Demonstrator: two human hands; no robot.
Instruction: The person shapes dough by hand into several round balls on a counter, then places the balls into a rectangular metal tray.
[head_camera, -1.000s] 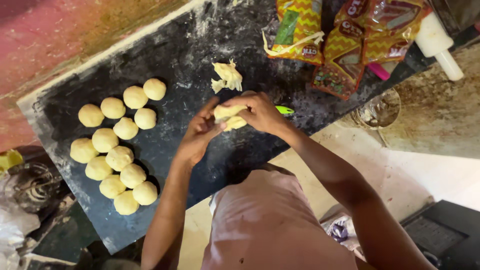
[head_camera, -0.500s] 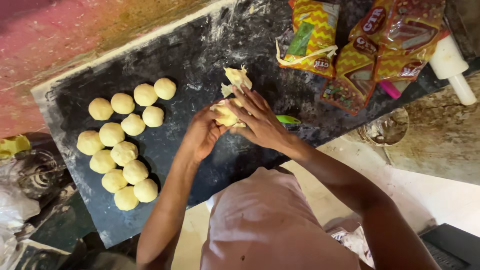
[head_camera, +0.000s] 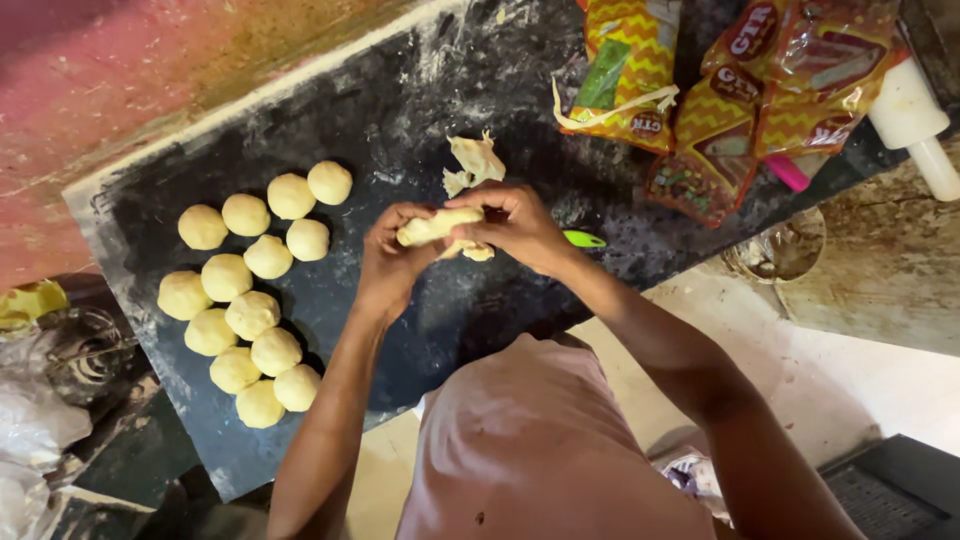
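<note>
Head view, looking down on a dark stone slab (head_camera: 420, 110) dusted with flour. Both hands meet above the middle of the slab and share one elongated piece of dough (head_camera: 436, 226). The left hand (head_camera: 388, 262) has its fingers curled narrowly around the near end of the piece, thumb on top; the right hand (head_camera: 520, 228) closes its fingers over the far end, so that the dough spans the small gap between the two sets of fingertips. A smaller bit of dough (head_camera: 474, 252) shows just beneath the right fingers; whether it is joined to the held piece cannot be told. Just beyond the fingertips, on the slab, lies a ragged dough scrap (head_camera: 474, 160), apart from both hands. Well to the left of the left fingers sits a cluster of rolled dough balls (head_camera: 250, 290), touching one another in loose rows. A small green object (head_camera: 584, 239) lies on the slab just beside the right wrist. Farther past the right fingers rest yellow-and-red printed packets (head_camera: 730, 90), with a white rolling pin (head_camera: 915, 125) at the far edge and a pink object (head_camera: 790, 172) beneath the packets.
</note>
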